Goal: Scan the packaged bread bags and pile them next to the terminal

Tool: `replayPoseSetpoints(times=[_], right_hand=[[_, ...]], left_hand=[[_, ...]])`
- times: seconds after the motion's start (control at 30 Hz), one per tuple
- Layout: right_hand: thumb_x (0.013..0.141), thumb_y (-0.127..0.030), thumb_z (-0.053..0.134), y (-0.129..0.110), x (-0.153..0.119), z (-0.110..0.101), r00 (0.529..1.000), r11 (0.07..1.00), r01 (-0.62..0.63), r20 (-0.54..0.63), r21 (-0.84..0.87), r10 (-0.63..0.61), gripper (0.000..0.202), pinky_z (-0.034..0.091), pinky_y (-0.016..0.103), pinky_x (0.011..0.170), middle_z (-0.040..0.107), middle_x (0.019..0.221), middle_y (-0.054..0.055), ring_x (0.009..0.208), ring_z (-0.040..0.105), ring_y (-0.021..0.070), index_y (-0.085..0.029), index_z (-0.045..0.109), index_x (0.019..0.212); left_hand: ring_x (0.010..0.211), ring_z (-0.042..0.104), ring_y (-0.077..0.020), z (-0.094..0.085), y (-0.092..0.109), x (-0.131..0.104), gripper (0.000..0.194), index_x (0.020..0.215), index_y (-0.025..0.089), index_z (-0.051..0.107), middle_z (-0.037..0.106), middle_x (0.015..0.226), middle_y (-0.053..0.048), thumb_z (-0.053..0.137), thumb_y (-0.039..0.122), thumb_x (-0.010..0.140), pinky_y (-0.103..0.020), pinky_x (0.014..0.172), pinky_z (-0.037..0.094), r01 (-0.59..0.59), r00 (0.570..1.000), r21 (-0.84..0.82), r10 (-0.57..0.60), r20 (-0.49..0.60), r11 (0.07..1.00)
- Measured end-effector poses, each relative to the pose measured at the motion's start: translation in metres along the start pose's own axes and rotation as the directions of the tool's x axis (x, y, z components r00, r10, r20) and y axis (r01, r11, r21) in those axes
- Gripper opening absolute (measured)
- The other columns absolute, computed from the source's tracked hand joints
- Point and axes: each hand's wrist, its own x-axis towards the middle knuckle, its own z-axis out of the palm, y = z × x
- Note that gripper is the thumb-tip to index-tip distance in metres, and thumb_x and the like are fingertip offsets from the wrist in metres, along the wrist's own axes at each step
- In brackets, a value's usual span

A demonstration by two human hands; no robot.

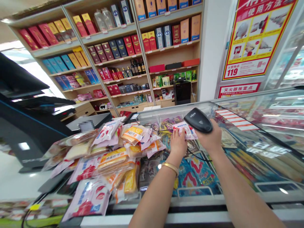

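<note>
My left hand (178,141) pinches a light, crinkly snack packet (186,129) by its near edge; right hand (210,137) clamped round the stiff black scanner (198,120), over glass counter (239,186).

matt black plastic scanner (198,120); glossy plastic snack packet (186,129); smooth glass counter (249,164); wooden shelves (166,50).

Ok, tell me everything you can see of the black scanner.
The scanner is a black handheld unit, plastic by its look, with a rounded matte head tilted left and down. The right hand grips its handle, which is hidden. Its head sits just above a small white and red packet that the left hand holds over the glass counter. No beam shows.
</note>
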Motion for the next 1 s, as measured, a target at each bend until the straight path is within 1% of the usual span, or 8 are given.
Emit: replayPoseSetpoints(times=[0.17,0.3,0.43,0.5,0.57,0.63,0.83,1.0], right_hand=[[0.071,-0.042,0.073,-0.002,-0.002,0.0,1.0,1.0,0.019,0.005,0.001,-0.019,0.025,0.052,0.037,0.071,0.066,0.079,0.004,0.075,0.063,0.0234,-0.025,0.059,0.083],[0.071,-0.043,0.073,-0.001,-0.002,-0.001,1.0,1.0,0.024,0.016,0.0,-0.024,0.025,0.052,0.036,0.07,0.066,0.077,0.003,0.074,0.063,0.0237,-0.025,0.058,0.081],[0.07,-0.046,0.075,0.0,-0.002,-0.002,1.0,1.0,0.008,0.018,-0.009,-0.008,0.029,0.052,0.037,0.07,0.067,0.079,0.004,0.074,0.063,0.024,-0.025,0.06,0.083],[0.07,-0.047,0.075,-0.001,-0.002,-0.002,1.0,1.0,0.004,0.022,-0.008,-0.004,0.029,0.052,0.037,0.07,0.068,0.079,0.004,0.074,0.064,0.0244,-0.025,0.06,0.082],[0.07,-0.047,0.075,-0.002,-0.002,-0.003,1.0,1.0,0.0,0.027,-0.002,0.0,0.029,0.052,0.037,0.071,0.068,0.08,0.004,0.075,0.064,0.0245,-0.025,0.059,0.083],[0.07,-0.047,0.076,-0.004,-0.001,-0.005,0.999,1.0,-0.013,0.04,0.001,0.013,0.031,0.053,0.037,0.072,0.068,0.08,0.004,0.075,0.065,0.0244,-0.025,0.059,0.083],[0.069,-0.044,0.075,-0.014,0.003,-0.011,0.991,0.998,-0.007,0.137,0.06,-0.001,0.027,0.053,0.035,0.071,0.069,0.08,0.003,0.073,0.064,0.0223,-0.025,0.06,0.082],[0.067,-0.039,0.071,-0.017,0.005,-0.015,0.967,0.99,0.101,0.223,0.094,-0.12,0.026,0.054,0.033,0.071,0.071,0.086,0.003,0.077,0.065,0.0218,-0.025,0.065,0.088]], left_hand=[[0.156,0.041,-0.0363,-0.003,0.005,0.005,0.072,0.163,0.02,0.04,0.043,0.165,-0.024,0.063,0.018,0.095,-0.049,0.124,0.041,0.058,0.998,-0.013,-0.057,0.013,0.998],[0.154,0.044,-0.035,0.0,0.009,0.01,0.066,0.156,0.02,0.048,0.047,0.161,-0.024,0.065,0.014,0.093,-0.049,0.12,0.046,0.086,0.996,-0.022,-0.086,0.008,0.996],[0.145,0.055,-0.0309,-0.005,0.0,0.013,0.055,0.148,0.02,0.057,0.059,0.153,-0.021,0.058,0.009,0.094,-0.045,0.117,0.048,0.146,0.983,-0.252,-0.17,-0.076,0.957],[0.134,0.065,-0.0308,-0.013,-0.008,0.014,0.048,0.139,0.018,0.065,0.071,0.139,-0.019,0.06,0.009,0.093,-0.047,0.115,0.049,0.174,0.948,-0.565,-0.293,-0.127,0.806],[0.122,0.072,-0.0307,-0.023,-0.017,0.014,0.036,0.128,0.015,0.071,0.079,0.122,-0.016,0.057,0.013,0.095,-0.048,0.11,0.054,0.165,0.893,-0.816,-0.435,-0.115,0.554],[0.115,0.076,-0.029,-0.034,-0.024,0.011,0.032,0.122,0.012,0.072,0.081,0.115,-0.016,0.051,0.018,0.099,-0.045,0.103,0.058,0.142,0.858,-0.913,-0.508,-0.08,0.383],[0.121,0.074,-0.026,-0.063,-0.031,-0.02,0.031,0.12,0.015,0.072,0.081,0.121,-0.013,0.064,0.029,0.093,-0.042,0.108,0.058,-0.164,0.874,-0.986,-0.47,-0.127,-0.038],[0.114,0.076,-0.0286,-0.078,-0.043,-0.041,0.037,0.112,0.014,0.073,0.081,0.118,-0.014,0.079,0.036,0.083,-0.044,0.102,0.06,-0.154,0.788,-0.975,-0.576,-0.218,0.158]])
